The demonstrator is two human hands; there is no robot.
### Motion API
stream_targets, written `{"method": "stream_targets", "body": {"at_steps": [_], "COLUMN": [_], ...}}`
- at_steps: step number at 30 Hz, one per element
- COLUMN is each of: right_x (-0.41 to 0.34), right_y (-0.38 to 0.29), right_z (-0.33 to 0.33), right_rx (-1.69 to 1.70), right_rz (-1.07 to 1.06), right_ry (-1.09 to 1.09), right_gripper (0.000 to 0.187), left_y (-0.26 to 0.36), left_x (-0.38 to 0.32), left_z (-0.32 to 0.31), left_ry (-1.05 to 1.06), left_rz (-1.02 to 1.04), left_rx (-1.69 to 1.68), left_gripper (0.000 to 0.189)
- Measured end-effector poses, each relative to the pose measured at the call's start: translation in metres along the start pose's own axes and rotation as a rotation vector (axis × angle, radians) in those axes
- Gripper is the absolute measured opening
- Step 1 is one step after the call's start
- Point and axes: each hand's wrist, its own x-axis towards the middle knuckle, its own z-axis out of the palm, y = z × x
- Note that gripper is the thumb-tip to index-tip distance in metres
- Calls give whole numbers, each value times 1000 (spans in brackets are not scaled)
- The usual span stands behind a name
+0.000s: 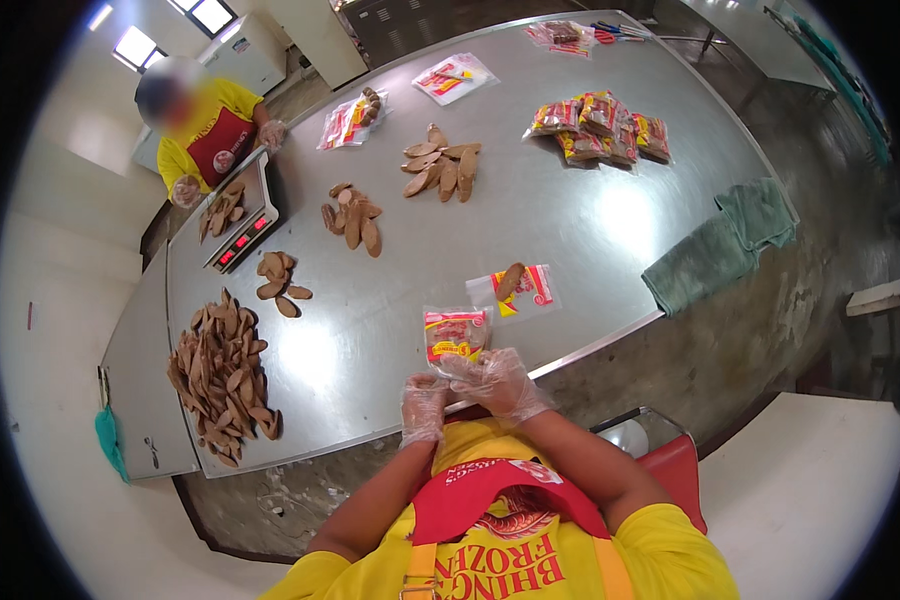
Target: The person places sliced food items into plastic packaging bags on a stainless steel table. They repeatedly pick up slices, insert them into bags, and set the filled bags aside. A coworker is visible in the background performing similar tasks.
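Note:
Both my hands wear clear plastic gloves at the near edge of the steel table. A printed plastic pouch with brown slices in it is held by its near end. My left hand pinches the near left corner, and my right hand grips the near right part, its fingers over the plastic. Just beyond, a flat printed pouch lies on the table with one brown slice on it. Small piles of slices lie farther left, beside a large heap of brown slices.
A co-worker in a red apron stands behind a digital scale bearing slices. More piles lie mid-table. Filled packs, empty pouches and scissors are at the far side. A green cloth hangs over the right edge.

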Motion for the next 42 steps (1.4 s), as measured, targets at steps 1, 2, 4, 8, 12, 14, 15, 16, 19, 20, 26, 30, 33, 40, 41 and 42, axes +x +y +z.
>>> {"method": "stream_targets", "body": {"at_steps": [1,2,4,8,12,14,15,16,19,20,26,30,33,40,41,42], "right_x": [0,0,-6,-17,-21,-21,-22,-21,-17,-16,40,75,78,90,95,94], "right_y": [-5,-9,-5,-12,-11,-13,-14,-16,-9,-4,-10,-9,11,-2,-5,8], "right_z": [3,5,16,12,6,7,6,5,4,5,-36,-48,-30,-32,-40,-49], "right_rx": [-117,-234,-171,-216,-120,-117,-103,-89,0,37,736,1245,1275,1595,1685,1839], "right_rz": [3,7,99,227,169,134,209,279,442,487,734,1028,1019,825,791,682], "right_ry": [3,5,5,21,81,146,81,12,42,90,46,-91,-115,-28,36,130], "right_gripper": [49,50,58,67,72,72,72,71,64,61,57,46,34,30,33,35], "left_y": [0,-21,-7,15,3,8,15,27,31,27,72,79,126,154,155,160], "left_x": [-7,3,17,34,22,8,-1,-10,2,11,-18,-15,-41,-39,-38,-35], "left_z": [1,7,24,28,33,33,32,34,28,23,-9,-31,-45,-48,-55,-61], "left_ry": [140,318,498,470,390,382,392,431,510,530,179,38,30,-17,-7,-10], "left_rz": [43,387,591,725,761,799,814,818,631,535,512,451,353,449,483,535], "left_rx": [89,210,345,193,231,298,330,353,340,319,-15,-153,295,1017,953,889], "left_gripper": [64,69,63,52,47,49,50,52,55,56,39,33,31,43,44,45]}}
